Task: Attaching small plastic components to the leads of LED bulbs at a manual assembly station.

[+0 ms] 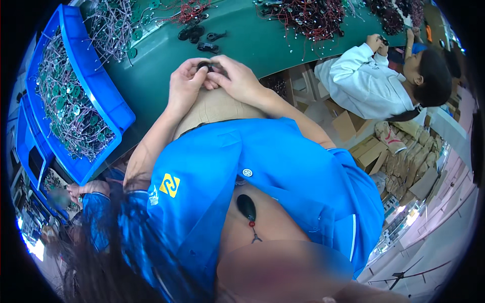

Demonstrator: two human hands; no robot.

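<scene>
Close in front of my body, both hands meet at the near edge of the green table (156,76). Between their fingertips is a small black round part (204,65), mostly hidden by the fingers. My left hand (186,83) pinches it from the left, thumb on top. From the other side my right hand (235,78) closes on the same part. Just beyond the hands lie several loose black plastic parts (208,47), some rounded and some longer.
A blue bin (93,65) at the left holds many green discs with wires. More wired discs (113,30) are heaped beside it. Red-wired pieces (318,20) pile up at the far side. To the right, a person in a white top (364,83) works; cardboard boxes (369,151) stand behind.
</scene>
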